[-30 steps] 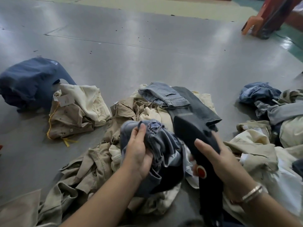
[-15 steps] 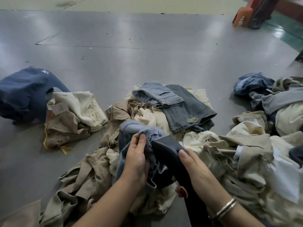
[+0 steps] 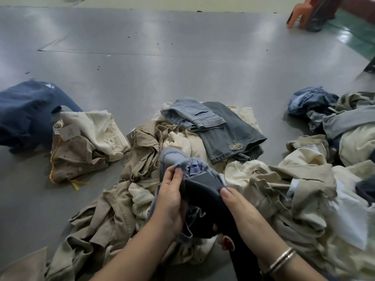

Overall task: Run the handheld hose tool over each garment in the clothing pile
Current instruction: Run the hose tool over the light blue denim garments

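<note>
Both forearms reach in from the bottom edge and meet over the clothing pile. The left hand has its fingers curled round a bunched blue denim garment, thumb tip pressed to the frayed edge. The right hand is wrapped round the dark hose tool, index finger laid along its top, thumb underneath beside a red button; two bangles circle the wrist. The tool's flat head sits just right of the left thumb, touching the denim. A paper tag on the beige garment far left of the fingers carries no readable writing. Since half a second ago the tool head has pushed further up against the denim, and the red button shows more fully.
</note>
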The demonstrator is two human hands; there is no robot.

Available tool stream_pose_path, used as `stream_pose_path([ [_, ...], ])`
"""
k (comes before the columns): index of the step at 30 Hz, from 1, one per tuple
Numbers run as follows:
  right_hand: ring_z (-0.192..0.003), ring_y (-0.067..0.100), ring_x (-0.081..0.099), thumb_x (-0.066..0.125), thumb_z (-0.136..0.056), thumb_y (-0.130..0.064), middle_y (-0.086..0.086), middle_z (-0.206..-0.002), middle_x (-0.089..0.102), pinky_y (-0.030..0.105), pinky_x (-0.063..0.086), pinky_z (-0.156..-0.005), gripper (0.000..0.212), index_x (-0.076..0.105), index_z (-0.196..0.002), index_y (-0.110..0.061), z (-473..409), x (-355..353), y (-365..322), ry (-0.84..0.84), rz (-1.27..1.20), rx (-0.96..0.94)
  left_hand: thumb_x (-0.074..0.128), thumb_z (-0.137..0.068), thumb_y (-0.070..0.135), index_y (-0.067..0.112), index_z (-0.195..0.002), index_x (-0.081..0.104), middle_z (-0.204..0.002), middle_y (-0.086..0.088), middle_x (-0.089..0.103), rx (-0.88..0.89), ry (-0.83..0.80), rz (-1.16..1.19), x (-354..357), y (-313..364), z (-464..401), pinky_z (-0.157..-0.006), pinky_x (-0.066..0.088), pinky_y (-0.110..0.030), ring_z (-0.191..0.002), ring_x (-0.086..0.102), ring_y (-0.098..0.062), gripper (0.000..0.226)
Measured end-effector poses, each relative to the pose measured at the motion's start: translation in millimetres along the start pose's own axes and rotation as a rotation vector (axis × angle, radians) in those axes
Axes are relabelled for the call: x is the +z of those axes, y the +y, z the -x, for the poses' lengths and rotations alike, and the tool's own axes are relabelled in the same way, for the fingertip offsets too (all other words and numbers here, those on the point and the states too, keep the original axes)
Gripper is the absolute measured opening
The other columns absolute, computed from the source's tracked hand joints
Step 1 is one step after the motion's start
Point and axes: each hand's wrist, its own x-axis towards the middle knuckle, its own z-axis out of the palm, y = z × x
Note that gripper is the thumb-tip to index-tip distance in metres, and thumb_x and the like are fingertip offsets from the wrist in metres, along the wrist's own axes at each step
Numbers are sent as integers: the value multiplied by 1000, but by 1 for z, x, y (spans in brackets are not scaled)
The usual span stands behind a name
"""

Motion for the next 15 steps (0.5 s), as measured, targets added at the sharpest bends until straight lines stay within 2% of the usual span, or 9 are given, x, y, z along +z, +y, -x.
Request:
stream_pose_path([
  [2,-65,1,61,43,-75,-58,-10,-70,67,15,48,-58,43,66,-85,-23,-7,-5,-1,20,0,29,44,-100,20,18,-90,58,-81,-6,72,15,1,-5,1,1,-2,-63,59,-30,-71,70,-16,17],
  [5,-62,6,61,44,-73,-65,-3,-71,69,22,48,-61,43,68,-86,-32,-13,-7,2,48,-2,74,43,-100,19,18,-91,58,-84,-4,73,19,11,-1,1,3,-2,-64,59,-29,-73,70,-15,18],
  [8,-69,18,61,43,-88,-57,8,-79,68,31,47,-71,46,67,-88,-18,-28,-21,2,211,-18,95,43,-100,19,17,-95,59,-87,-3,74,30,28,43,-2,7,0,-64,59,-29,-75,71,-16,16],
  [10,-66,26,56,40,-95,-51,19,-80,63,37,44,-68,54,63,-97,-3,-34,-34,-3,247,-76,138,43,-100,19,17,-96,59,-89,-3,75,46,24,56,-3,10,1,-67,60,-30,-78,72,-16,16],
  [12,-61,26,58,38,-93,-58,18,-75,65,37,45,-61,60,62,-100,-3,-32,-35,-5,178,-76,177,42,-100,18,18,-95,59,-86,-3,74,59,20,57,-3,13,0,-66,60,-30,-76,71,-16,17],
  [15,-55,14,63,41,-81,-67,3,-67,68,25,48,-49,48,64,-90,-26,-9,-13,-3,-14,-13,180,41,-101,18,20,-92,58,-79,-3,73,33,32,17,-2,13,0,-60,59,-29,-67,70,-15,19],
])
